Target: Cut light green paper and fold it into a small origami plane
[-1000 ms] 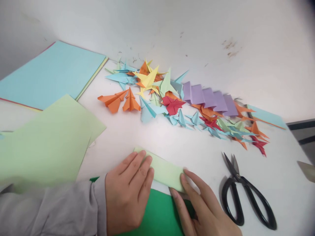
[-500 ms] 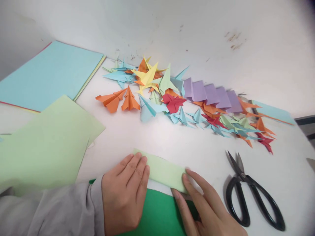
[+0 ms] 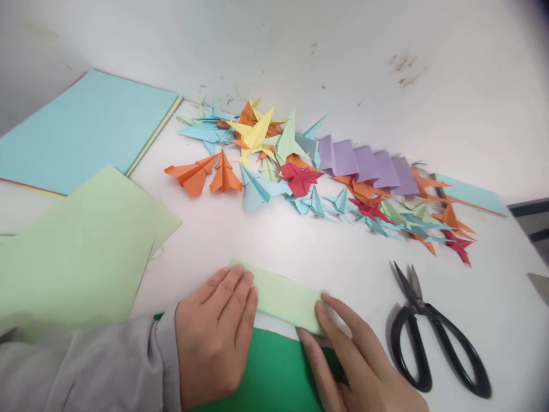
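Note:
A folded strip of light green paper point(image 3: 287, 297) lies across the table in front of me. My left hand point(image 3: 218, 332) rests flat over its left end, fingers stretched out and side by side. At the strip's right end, my right hand point(image 3: 351, 355) grips the edge between thumb and fingers. Dark green paper point(image 3: 274, 372) lies below the strip, partly hidden by both hands. Black-handled scissors point(image 3: 424, 326) lie to the right of my right hand, their blades slightly apart.
Light green sheets point(image 3: 81, 252) lie at the left, near a stack of coloured paper topped with light blue point(image 3: 94, 126). Along the wall stretches a row of folded paper figures, including a yellow one point(image 3: 255, 134) and red one point(image 3: 300, 177), beside purple folded papers point(image 3: 366, 163).
The whole view has shifted slightly to the left. Both hands keep practically the same place on the paper strip.

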`<state>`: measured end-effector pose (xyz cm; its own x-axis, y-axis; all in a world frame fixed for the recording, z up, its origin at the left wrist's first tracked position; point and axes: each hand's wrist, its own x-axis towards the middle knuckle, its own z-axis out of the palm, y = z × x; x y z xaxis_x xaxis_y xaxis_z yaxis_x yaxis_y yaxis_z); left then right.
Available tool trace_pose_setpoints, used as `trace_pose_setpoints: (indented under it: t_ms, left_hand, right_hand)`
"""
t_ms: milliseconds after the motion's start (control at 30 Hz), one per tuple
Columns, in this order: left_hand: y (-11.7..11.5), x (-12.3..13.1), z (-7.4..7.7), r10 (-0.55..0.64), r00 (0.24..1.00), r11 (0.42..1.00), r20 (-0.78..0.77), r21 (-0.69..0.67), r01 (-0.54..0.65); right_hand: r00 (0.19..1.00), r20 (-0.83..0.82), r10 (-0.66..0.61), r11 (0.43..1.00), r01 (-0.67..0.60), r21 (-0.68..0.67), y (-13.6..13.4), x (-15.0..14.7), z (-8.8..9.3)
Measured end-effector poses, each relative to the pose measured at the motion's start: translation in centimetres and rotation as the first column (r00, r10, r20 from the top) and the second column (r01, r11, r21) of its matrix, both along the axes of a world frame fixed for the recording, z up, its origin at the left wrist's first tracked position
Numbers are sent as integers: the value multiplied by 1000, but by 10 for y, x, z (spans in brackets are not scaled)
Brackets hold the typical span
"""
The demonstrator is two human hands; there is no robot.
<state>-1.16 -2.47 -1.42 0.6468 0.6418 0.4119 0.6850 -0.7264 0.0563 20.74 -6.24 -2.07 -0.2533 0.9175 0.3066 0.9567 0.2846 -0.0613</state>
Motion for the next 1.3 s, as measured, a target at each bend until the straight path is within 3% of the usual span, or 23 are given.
trace_pose_setpoints:
  t_ms: [1300]
  left_hand:
    - [0,-1,0,-27,999,998,-43,-51,25]
  right_hand:
    - [999,44,14,1000,-15,26,-1,0,0]
